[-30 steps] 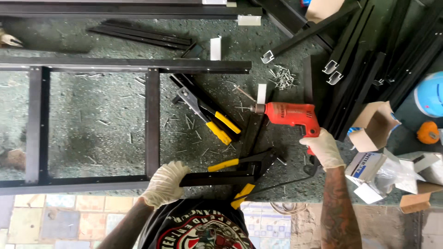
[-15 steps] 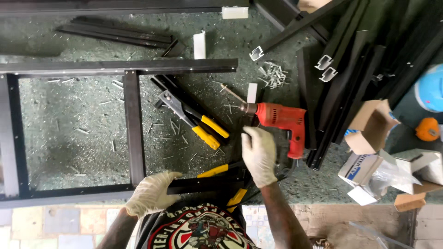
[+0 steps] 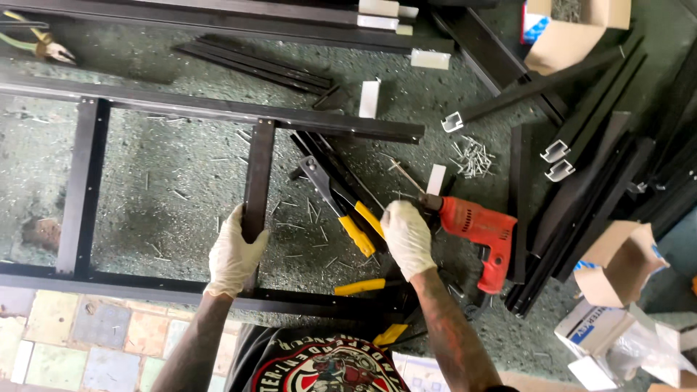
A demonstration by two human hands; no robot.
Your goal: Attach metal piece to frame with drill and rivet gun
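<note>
My left hand (image 3: 234, 254), in a white glove, grips a vertical black crossbar (image 3: 255, 174) of a black metal frame (image 3: 218, 109) lying on the green floor. My right hand (image 3: 408, 236), also gloved, is closed just left of the nose of a red electric drill (image 3: 479, 229); whether it holds a rivet or touches the chuck is hidden by the fingers. A rivet tool with yellow handles (image 3: 341, 203) lies between my hands. A second yellow-handled tool (image 3: 363, 287) rests by the frame's near rail.
A heap of loose rivets (image 3: 472, 156) lies to the right. Black metal profiles (image 3: 595, 167) are stacked on the right, more bars (image 3: 254, 62) at the top. Cardboard boxes (image 3: 617, 265) sit lower right, another (image 3: 573, 29) at the top. Pliers (image 3: 43, 47) lie top left.
My left hand has moved from the near rail up onto the vertical crossbar. My right hand has left the drill's handle and gone left to the drill's nose. The camera view has shifted.
</note>
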